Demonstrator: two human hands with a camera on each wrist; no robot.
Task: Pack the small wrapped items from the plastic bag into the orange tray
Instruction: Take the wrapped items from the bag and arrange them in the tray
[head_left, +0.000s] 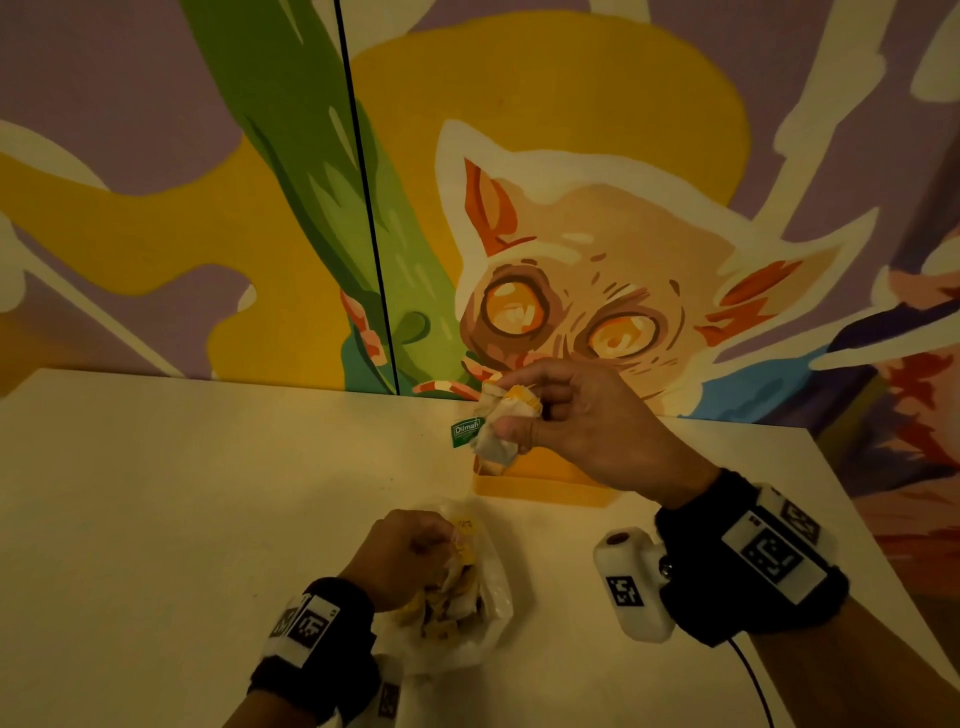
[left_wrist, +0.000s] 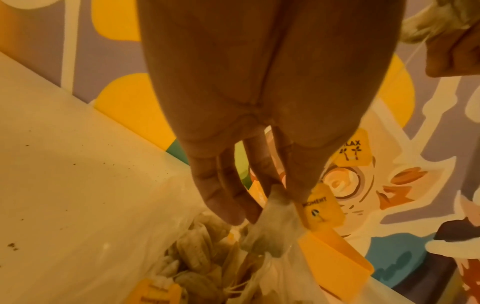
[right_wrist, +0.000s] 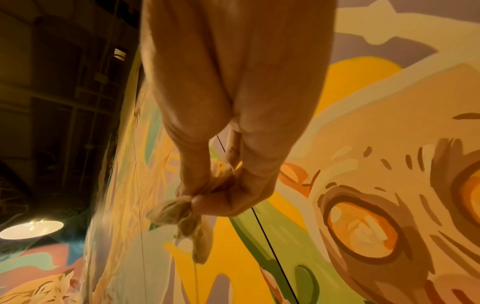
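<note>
A pale table (head_left: 208, 493) stands against a painted mural wall (head_left: 571, 234) under dim warm light. One orange tray (head_left: 545, 486) sits at twelve o'clock, one plastic bag (head_left: 467, 613) of many tea bags at six. The right hand (head_left: 576, 421) pinches a small bunch of tea bags (head_left: 501, 426) above the tray; the left hand (head_left: 402, 556) pinches one tea bag (left_wrist: 272, 228) in the bag.

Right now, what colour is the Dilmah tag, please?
Green with white lettering; the Dilmah tag shows best in the head view.
</note>
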